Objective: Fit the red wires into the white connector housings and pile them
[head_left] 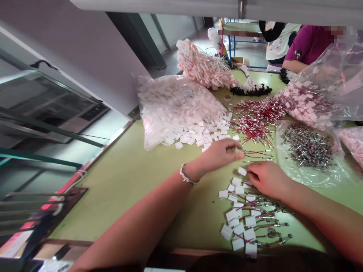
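My left hand [219, 154], with a bracelet at its wrist, hovers beside a few red wires with metal ends [258, 156] laid out in a row. Its fingers are bent and apart, and nothing shows between them. Closer to me, my right hand [268, 178] has its fingertips pinched at the edge of a small white connector [242, 171]; any wire inside the pinch is hidden. Below it, several red wires with white connectors [238, 213] on their left ends and metal parts on their right ends lie in a loose column on the green table [136, 196].
A clear bag [181, 109] spills white connectors at the back left. Red wires [252, 121] lie heaped beyond my hands. At right are a bag of metal parts [309, 145] and a bag of wired connectors [312, 100]. People [306, 43] sit across the table.
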Available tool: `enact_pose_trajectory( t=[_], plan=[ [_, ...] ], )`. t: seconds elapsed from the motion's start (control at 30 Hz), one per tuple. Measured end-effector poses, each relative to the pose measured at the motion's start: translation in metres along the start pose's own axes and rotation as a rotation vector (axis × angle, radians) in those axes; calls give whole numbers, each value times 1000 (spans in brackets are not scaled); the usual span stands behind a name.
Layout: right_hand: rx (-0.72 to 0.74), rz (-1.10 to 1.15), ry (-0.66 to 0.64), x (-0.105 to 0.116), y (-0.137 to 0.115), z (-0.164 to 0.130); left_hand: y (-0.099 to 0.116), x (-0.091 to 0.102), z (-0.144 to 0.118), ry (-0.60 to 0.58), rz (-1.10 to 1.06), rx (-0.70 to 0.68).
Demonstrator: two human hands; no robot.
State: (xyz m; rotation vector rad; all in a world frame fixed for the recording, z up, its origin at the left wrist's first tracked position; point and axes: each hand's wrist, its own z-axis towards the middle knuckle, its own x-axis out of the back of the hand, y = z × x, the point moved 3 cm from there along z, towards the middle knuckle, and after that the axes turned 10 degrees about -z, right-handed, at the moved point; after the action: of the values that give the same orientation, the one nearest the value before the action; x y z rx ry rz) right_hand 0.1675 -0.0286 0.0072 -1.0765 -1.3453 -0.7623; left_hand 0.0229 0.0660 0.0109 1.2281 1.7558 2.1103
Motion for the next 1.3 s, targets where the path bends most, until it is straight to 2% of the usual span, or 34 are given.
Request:
enact_pose_trajectory(
  t=[0.03, 0.07, 0.1, 0.17, 0.23, 0.3, 0.37, 0.5, 0.57, 0.63, 0.77, 0.87, 1.03, 1.2, 1.3],
  plan=[
    [31, 28, -24, 0, -1, 0, 0, 7, 7, 182, 157, -57],
    [51, 55, -38, 1, -1, 0, -2, 11, 14, 313, 297, -82],
    [54, 83, -31, 2, 0, 1, -5, 10, 21, 374, 426, -70],
    [-2, 102, 30, 5, 9, 3, -14, 3, 35, 383, 597, -25],
    [-108, 31, 80, 6, 21, 6, -22, -4, 44, 351, 666, 2],
    [-167, -88, 57, 2, 31, 9, -27, -8, 46, 349, 662, 4],
    [-157, -196, 7, -4, 34, 12, -28, -7, 44, 356, 626, -26],
    [-135, -355, -33, -8, 27, 13, -22, -1, 34, 311, 485, -76],
    [-159, -340, -18, -3, 24, 11, -16, 4, 27, 354, 314, -49],
    [-210, -252, 13, 5, 23, 8, -11, 7, 17, 371, 34, 11],
    [-266, 41, 121, 17, 27, 3, -10, -7, -3, 209, -615, 200],
    [-205, 236, 194, 17, 27, 3, -15, -22, -15, 186, -883, 267],
    [-169, 334, 218, 14, 27, 3, -21, -38, -19, 112, -980, 320],
    [-129, 336, 93, 13, 28, 6, -20, -37, -18, 112, -917, 269],
    [-130, 439, 10, 13, 28, 8, -18, -32, -18, 118, -815, 199]
  ],
)
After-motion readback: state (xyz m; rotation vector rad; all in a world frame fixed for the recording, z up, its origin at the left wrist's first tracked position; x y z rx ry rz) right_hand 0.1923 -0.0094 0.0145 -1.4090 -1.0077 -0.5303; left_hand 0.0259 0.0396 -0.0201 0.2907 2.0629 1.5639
